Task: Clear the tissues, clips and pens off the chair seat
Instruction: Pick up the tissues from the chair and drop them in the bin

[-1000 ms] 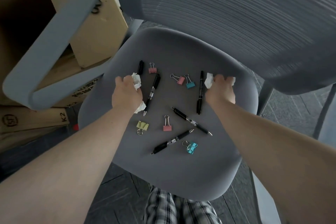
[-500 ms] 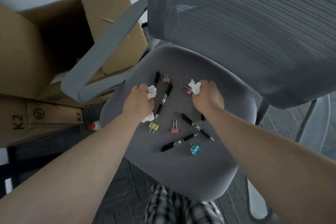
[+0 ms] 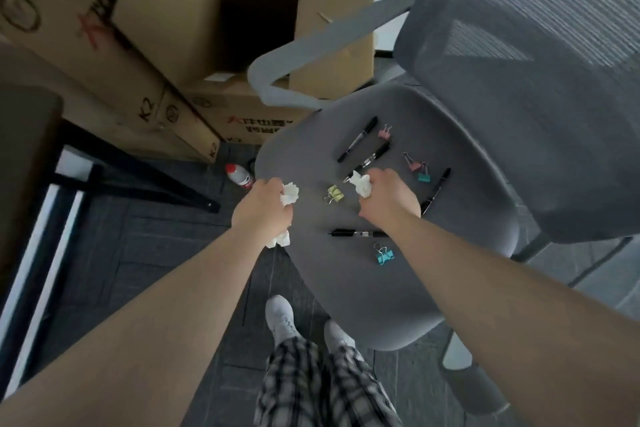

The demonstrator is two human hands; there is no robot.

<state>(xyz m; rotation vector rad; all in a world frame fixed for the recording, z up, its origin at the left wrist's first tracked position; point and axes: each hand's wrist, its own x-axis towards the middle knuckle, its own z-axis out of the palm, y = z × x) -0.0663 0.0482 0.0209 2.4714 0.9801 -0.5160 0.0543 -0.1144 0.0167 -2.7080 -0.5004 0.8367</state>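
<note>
My left hand [image 3: 263, 210] is closed around a crumpled white tissue [image 3: 289, 193] at the left edge of the grey chair seat [image 3: 460, 218]. My right hand [image 3: 389, 198] grips a second white tissue [image 3: 362, 184] over the seat's middle. Black pens lie on the seat: one at the back [image 3: 358, 143], one beside it [image 3: 372, 158], one to the right [image 3: 436, 189], one near the front [image 3: 358, 234]. Binder clips are scattered among them: yellow [image 3: 334, 193], pink [image 3: 385, 132], pink [image 3: 412, 163], teal [image 3: 424, 175] and teal [image 3: 383, 255].
An open cardboard box [image 3: 256, 21] stands behind the grey armrest [image 3: 311, 55], on more stacked boxes [image 3: 121, 55]. A small bottle with a red cap [image 3: 239, 177] lies on the dark floor. The mesh backrest [image 3: 540, 62] rises at right. My feet [image 3: 280, 319] stand before the seat.
Both hands, each holding its tissue, have moved left across the seat; the left hand now sits at the seat's left edge. The view has swung left and back, showing more boxes and floor.
</note>
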